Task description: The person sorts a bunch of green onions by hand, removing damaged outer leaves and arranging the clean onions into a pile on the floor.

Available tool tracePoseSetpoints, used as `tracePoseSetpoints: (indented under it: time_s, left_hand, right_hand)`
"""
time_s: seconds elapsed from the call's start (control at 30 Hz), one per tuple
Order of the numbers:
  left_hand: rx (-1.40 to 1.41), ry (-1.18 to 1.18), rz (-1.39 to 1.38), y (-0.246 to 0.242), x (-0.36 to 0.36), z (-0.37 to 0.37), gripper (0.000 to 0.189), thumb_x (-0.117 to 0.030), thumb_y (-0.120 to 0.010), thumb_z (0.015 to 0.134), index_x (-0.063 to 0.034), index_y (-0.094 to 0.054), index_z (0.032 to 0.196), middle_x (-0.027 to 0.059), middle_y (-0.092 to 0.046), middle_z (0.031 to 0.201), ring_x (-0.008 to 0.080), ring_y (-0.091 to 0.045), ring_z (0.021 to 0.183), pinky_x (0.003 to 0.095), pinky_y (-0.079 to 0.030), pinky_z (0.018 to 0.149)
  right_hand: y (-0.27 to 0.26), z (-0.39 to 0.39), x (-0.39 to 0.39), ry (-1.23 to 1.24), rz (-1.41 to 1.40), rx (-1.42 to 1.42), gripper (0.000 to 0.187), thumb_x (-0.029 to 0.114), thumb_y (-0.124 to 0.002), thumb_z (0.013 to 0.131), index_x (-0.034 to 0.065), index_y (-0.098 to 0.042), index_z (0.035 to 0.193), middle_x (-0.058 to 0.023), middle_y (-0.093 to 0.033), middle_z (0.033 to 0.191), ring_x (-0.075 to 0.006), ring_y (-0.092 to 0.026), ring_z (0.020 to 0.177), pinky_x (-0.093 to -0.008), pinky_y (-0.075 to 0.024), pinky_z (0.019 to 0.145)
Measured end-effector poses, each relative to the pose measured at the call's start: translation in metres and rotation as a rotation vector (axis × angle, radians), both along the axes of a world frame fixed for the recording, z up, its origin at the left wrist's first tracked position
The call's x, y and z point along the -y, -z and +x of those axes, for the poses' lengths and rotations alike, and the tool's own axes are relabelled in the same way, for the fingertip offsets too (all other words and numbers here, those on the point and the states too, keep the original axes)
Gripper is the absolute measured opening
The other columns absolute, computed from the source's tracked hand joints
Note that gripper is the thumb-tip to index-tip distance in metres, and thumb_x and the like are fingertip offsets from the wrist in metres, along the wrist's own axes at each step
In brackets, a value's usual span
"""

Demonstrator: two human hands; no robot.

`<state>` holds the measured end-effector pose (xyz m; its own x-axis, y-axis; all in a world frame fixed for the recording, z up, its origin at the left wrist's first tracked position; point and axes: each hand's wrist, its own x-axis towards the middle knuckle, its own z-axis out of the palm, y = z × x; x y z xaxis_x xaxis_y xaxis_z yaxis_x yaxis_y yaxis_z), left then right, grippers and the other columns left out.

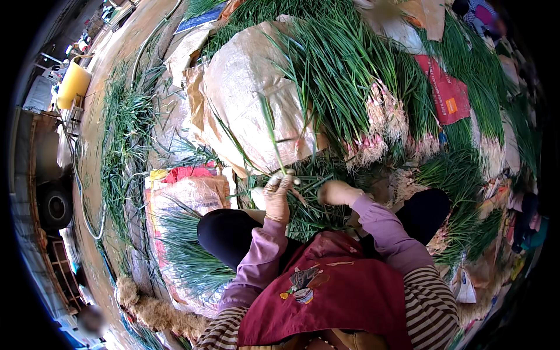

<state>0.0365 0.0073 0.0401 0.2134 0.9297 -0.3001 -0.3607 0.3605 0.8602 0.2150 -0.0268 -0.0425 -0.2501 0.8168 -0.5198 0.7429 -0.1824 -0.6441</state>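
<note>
My left hand [278, 194] has its fingers closed on a green onion stalk [272, 135], whose leaves point away from me over a pale woven sack [249, 87]. To its right is my right hand [339, 193], blurred and apart from the stalk; its fingers cannot be made out. Loose green leaves [306, 218] lie below and between both hands. Beyond my right hand, green onions [341, 83] with pinkish bulbs and pale roots are piled on the sack. More green onions [192, 249] lie beside my left knee.
Leaf scraps [127, 113] and a hose [78, 175] run along the floor at left, near a yellow barrel [73, 85] and a wheel [57, 207]. A red fertilizer sack [448, 94] lies among onions at right. Another person [481, 17] is at the upper right.
</note>
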Motion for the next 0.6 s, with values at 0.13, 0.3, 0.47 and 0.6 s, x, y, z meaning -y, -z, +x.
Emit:
tracePoseSetpoints:
  time_s: [0.13,0.3,0.47,0.6]
  left_hand:
    - [0.197,-0.204,-0.122,0.018,-0.02,-0.015,0.011,-0.009,-0.052,0.088,-0.0012,-0.054,0.094,0.0023,-0.046,0.064,0.0113,-0.045,0.055,0.0215,-0.037,0.043]
    - [0.173,-0.037,-0.205,0.019,-0.026,-0.025,0.016,-0.009,-0.048,0.089,-0.0003,-0.052,0.103,0.002,-0.05,0.066,0.0101,-0.043,0.053,0.0204,-0.034,0.046]
    - [-0.058,0.059,-0.216,0.025,-0.027,-0.021,0.024,-0.009,-0.053,0.086,-0.0001,-0.054,0.108,0.0065,-0.061,0.081,0.01,-0.056,0.063,0.0181,-0.042,0.049]
    - [-0.044,0.231,-0.303,0.031,-0.018,-0.007,0.018,-0.012,-0.056,0.085,-0.0016,-0.058,0.099,0.0045,-0.061,0.075,0.0083,-0.053,0.056,0.0193,-0.041,0.045]
  right_hand:
    - [-0.039,-0.007,-0.085,0.801,0.205,-0.409,0.021,0.022,-0.061,0.081,0.002,-0.064,0.078,-0.0057,-0.062,0.067,-0.0114,-0.053,0.05,-0.0284,-0.0399,0.046]
    - [-0.012,-0.013,-0.156,1.117,0.093,-0.434,0.026,0.023,-0.064,0.079,-0.0012,-0.062,0.069,-0.0077,-0.061,0.059,-0.0137,-0.054,0.049,-0.0292,-0.0399,0.045]
    - [0.012,-0.013,-0.121,0.947,0.243,-0.579,0.022,0.02,-0.063,0.079,-0.0014,-0.061,0.072,-0.0087,-0.059,0.059,-0.0162,-0.054,0.051,-0.0313,-0.0397,0.048]
    - [-0.049,-0.024,-0.055,0.496,0.458,-0.219,0.019,0.017,-0.059,0.08,-0.0001,-0.057,0.072,-0.0155,-0.054,0.062,-0.0235,-0.054,0.055,-0.0338,-0.0408,0.053]
